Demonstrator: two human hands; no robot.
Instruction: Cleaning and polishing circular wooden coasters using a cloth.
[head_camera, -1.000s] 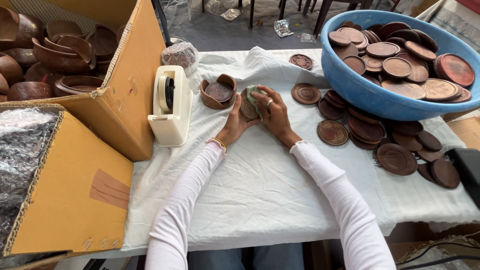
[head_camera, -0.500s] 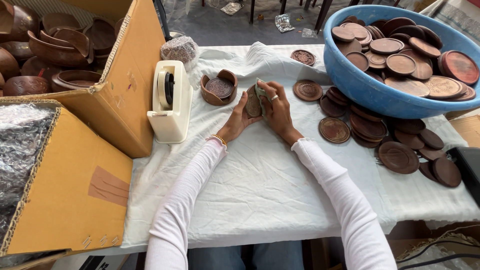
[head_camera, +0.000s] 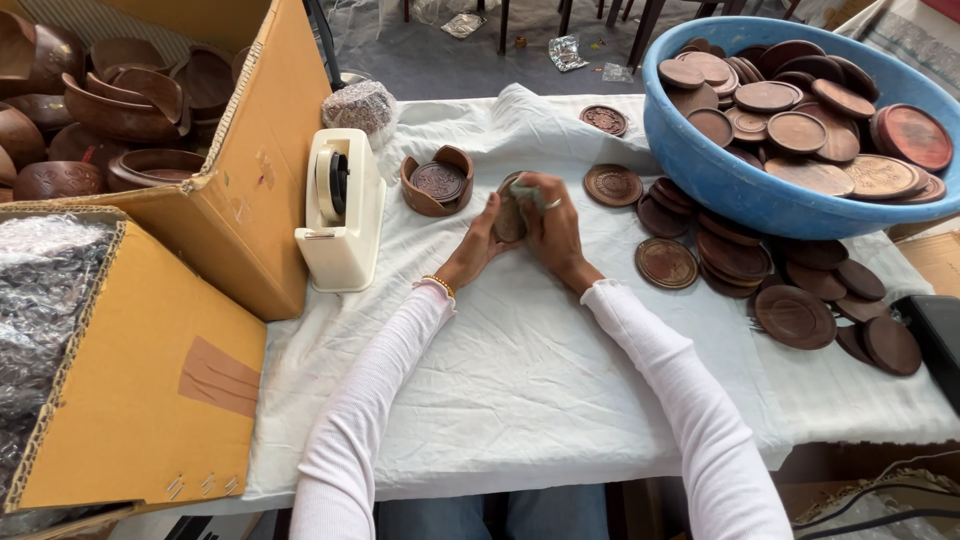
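A white cloth covers the bench (head_camera: 520, 380); right of the fingers sits a round blue plastic tub (head_camera: 745, 190) heaped with carved brown wooden discs, and left of them a cream tape dispenser (head_camera: 342, 215). Both hands meet on one small round wooden coaster (head_camera: 509, 222). The left hand (head_camera: 478, 245) cups it, while the right hand (head_camera: 552, 225) presses a greenish rag against it.

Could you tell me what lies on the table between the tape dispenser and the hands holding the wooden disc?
In the head view, a round wooden coaster holder sits between the tape dispenser and the hands; otherwise only white cloth.
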